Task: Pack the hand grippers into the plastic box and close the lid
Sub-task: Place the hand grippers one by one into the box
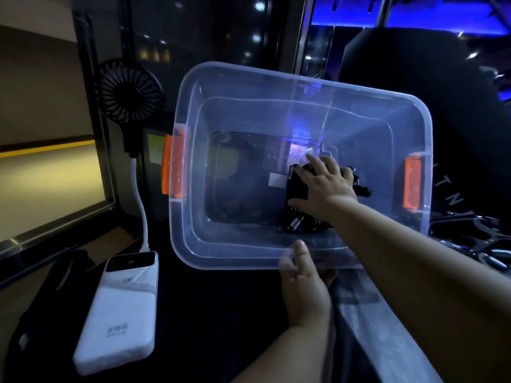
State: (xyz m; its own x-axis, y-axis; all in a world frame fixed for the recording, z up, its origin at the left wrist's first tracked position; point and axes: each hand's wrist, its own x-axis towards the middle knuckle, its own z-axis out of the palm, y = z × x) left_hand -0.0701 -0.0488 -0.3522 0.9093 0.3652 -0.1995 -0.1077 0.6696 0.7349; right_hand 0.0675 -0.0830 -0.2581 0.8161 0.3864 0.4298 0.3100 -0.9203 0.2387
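- A white power bank (116, 313) lies at 8 o'clock from the box and a black fan (130, 89) stands at 10 o'clock; both are clear of the work.
- The clear plastic box (190, 87) sits open-topped. I can make out no lid.
- The left hand (304, 283) pinches the box's near rim at 6 o'clock, thumb over the lip. It should keep that brace so the box does not slide.
- One black hand gripper (297, 186) lies on the box floor at about 4 o'clock.
- The right hand (329, 189) rests on it with fingers spread flat, not curled round it. My advice is to push it snug into the corner, handles flat, leaving floor free toward 9 o'clock.
- More hand grippers, the loose pile (486, 244), wait outside at 3 o'clock.
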